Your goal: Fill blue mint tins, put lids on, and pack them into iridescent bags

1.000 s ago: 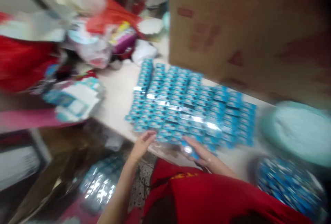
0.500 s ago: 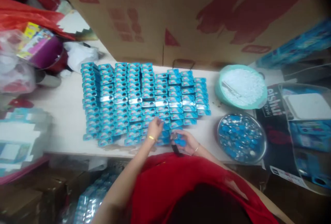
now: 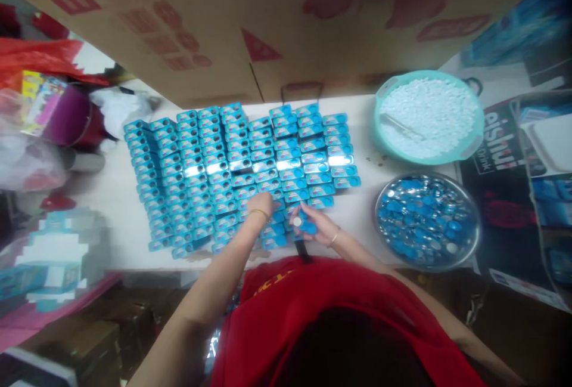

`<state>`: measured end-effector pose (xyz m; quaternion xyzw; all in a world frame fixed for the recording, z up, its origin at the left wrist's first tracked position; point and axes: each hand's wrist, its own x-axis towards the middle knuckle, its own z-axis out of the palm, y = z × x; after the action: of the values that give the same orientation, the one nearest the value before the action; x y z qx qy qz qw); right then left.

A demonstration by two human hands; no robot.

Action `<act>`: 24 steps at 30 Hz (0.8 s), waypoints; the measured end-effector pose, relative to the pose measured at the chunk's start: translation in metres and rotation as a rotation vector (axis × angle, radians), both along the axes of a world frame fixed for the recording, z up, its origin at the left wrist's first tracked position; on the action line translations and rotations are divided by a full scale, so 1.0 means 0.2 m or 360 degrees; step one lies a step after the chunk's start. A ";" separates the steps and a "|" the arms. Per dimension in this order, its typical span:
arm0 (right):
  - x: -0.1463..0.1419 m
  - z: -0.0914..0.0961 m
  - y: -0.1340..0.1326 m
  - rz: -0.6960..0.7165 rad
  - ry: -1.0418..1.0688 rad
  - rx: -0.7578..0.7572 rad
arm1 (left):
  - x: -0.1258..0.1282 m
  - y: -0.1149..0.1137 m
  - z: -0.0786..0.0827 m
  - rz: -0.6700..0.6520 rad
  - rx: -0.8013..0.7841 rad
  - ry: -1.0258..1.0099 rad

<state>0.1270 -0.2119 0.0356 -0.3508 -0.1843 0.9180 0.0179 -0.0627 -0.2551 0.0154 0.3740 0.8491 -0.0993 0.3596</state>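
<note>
Several rows of small blue tins (image 3: 232, 166) cover the middle of a white table (image 3: 116, 208). My left hand (image 3: 260, 204) rests with curled fingers on the tins at the near edge of the rows; whether it grips one is hidden. My right hand (image 3: 313, 226) is closed round a small blue tin (image 3: 307, 226) with a round silver spot, held just right of the left hand. A dark strap (image 3: 302, 251) hangs below it.
A teal basin of white pellets (image 3: 426, 115) stands at the back right. A steel bowl of blue pieces (image 3: 426, 220) sits in front of it. A big cardboard box (image 3: 268, 23) walls the back. Bags and packets (image 3: 49, 112) clutter the left.
The view swung right and steadied over the table. My left hand moved up onto the tins. My right hand kept hold of its tin.
</note>
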 end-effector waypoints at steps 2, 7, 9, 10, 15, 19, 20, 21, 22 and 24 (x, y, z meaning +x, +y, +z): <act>0.01 0.00 0.01 0.0011 -0.0028 -0.0022 | 0.04 -0.02 0.07 -0.0009 0.0195 -0.0039; 0.02 -0.04 0.01 0.0184 -0.0126 -0.0002 | 0.20 -0.10 0.21 0.0111 0.0922 -0.0682; 0.01 -0.05 0.00 0.0250 -0.0075 -0.0055 | 0.25 -0.11 0.22 0.0157 0.0990 -0.0811; 0.01 -0.05 0.00 0.0269 -0.0029 -0.0107 | 0.27 -0.12 0.22 0.0218 0.1000 -0.0841; 0.00 -0.05 -0.02 0.0163 0.0063 -0.0270 | 0.25 -0.15 0.14 0.0759 0.1033 -0.1064; -0.04 -0.07 0.00 0.0072 0.0082 -0.0117 | 0.11 -0.11 0.05 0.0903 0.1224 -0.0713; -0.05 -0.07 0.01 0.0075 0.0091 -0.0094 | 0.07 -0.09 0.03 0.0833 0.1183 -0.0558; -0.06 -0.07 0.02 0.0086 0.0095 -0.0083 | 0.04 -0.07 0.02 0.0720 0.1092 -0.0416; -0.06 -0.06 0.03 0.0091 0.0092 -0.0076 | 0.01 -0.04 0.00 0.0585 0.0967 -0.0292; -0.06 -0.05 0.04 0.0091 0.0078 -0.0054 | -0.03 0.01 -0.01 0.0336 0.0661 -0.0114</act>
<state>0.1146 -0.2033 0.0261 -0.3230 -0.1784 0.9294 -0.0098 -0.0695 -0.2533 0.0132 0.3523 0.8724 0.1290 0.3132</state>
